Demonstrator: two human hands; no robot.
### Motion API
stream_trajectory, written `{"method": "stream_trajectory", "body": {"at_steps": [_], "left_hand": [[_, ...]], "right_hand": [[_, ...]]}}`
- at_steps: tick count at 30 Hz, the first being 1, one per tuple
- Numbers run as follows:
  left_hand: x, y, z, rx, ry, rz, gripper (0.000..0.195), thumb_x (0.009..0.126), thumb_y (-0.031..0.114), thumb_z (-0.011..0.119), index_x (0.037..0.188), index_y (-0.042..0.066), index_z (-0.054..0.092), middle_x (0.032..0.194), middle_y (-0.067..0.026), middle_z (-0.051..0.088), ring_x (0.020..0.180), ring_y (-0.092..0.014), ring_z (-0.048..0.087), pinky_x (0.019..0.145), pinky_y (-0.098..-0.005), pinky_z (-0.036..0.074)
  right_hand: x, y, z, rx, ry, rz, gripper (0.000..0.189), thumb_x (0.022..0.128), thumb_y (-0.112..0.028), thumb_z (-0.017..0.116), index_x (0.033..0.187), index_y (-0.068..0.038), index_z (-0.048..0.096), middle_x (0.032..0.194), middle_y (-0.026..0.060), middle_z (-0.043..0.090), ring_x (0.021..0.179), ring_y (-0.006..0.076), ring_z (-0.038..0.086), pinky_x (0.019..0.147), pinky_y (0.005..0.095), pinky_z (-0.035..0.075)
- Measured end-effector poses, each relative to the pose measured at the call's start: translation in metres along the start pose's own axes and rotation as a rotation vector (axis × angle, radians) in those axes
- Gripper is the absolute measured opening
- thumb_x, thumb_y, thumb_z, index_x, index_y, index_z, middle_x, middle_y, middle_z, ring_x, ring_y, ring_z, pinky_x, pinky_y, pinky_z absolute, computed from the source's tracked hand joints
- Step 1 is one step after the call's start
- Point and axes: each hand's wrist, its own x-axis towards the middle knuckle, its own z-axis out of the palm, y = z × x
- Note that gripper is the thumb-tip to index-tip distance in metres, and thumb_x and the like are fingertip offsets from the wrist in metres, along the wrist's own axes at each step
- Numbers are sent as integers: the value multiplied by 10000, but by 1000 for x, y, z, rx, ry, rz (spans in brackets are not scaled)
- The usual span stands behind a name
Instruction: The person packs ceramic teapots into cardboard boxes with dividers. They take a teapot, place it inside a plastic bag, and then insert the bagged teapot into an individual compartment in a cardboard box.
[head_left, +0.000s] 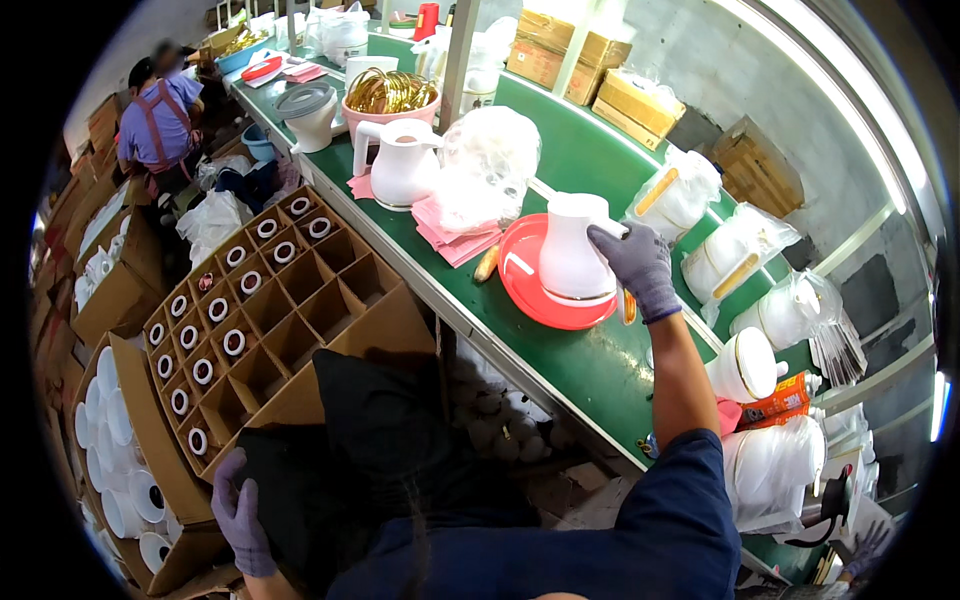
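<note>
My right hand (637, 266), in a grey knitted glove, grips the upper right side of a white plastic jug (574, 251). A thin gold band runs around the jug near its base. The jug stands in a red round dish (517, 266) on the green workbench (570, 367); its handle cannot be made out. At the lower left, my gloved left hand (241, 514) is apart from everything, fingers spread. It is nearest to a divided cardboard box (296, 289), where several compartments hold white ring-topped pieces.
Left of the dish are pink sheets (450, 232), clear plastic bags (491, 161) and another white jug (405, 165). Bagged jugs (720, 270) line the bench's right side. A carton of white cylinders (112, 420) stands lower left. Another person (159, 120) sits upper left; a co-worker's gloved hand (866, 547) shows lower right.
</note>
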Motion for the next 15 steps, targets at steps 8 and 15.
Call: {"method": "stream_trajectory", "body": {"at_steps": [8,15], "left_hand": [[-11,6,-24,43,21,-35,456,856,134,585,1272,-52,581,1279,-143,609,1230,-242,532,1098,-349,351],[-12,-5,-21,-57,17,-7,424,867,143,589,1243,-55,602,1271,-144,620,1206,-227,544,1073,-335,367]], "right_hand": [[14,22,8,527,127,208,507,803,-512,739,793,-7,697,679,108,659,625,241,648,623,384,510],[51,94,25,952,127,306,456,807,-472,777,678,-64,617,606,52,590,482,164,543,442,326,415]]}}
